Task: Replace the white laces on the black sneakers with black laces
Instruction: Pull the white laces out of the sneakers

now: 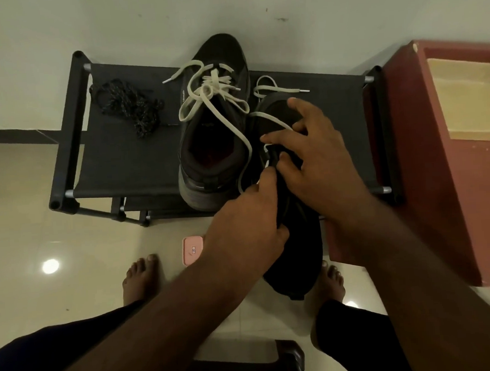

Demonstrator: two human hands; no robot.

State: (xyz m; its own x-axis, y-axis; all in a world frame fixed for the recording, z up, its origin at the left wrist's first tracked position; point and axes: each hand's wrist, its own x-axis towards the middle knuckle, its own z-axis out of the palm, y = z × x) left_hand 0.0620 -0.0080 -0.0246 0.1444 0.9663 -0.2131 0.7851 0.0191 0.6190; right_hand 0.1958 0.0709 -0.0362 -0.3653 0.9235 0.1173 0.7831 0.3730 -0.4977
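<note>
Two black sneakers are at a black shoe rack (116,164). The left sneaker (215,147) stands on the rack's top with its white lace (203,90) threaded and tied in a loose bow. The right sneaker (296,239) is lifted toward me; my left hand (246,222) grips its side. My right hand (316,158) rests on its tongue area, fingers pinching a loosened white lace (274,123) that trails over the toe onto the rack. A bundle of black laces (130,106) lies at the rack's far left.
A red-brown box (452,172) with a cream inner tray stands right of the rack. A pink small device (192,250) lies on the tiled floor by my bare feet. A dark stool edge (280,363) is below me. A white wall is behind the rack.
</note>
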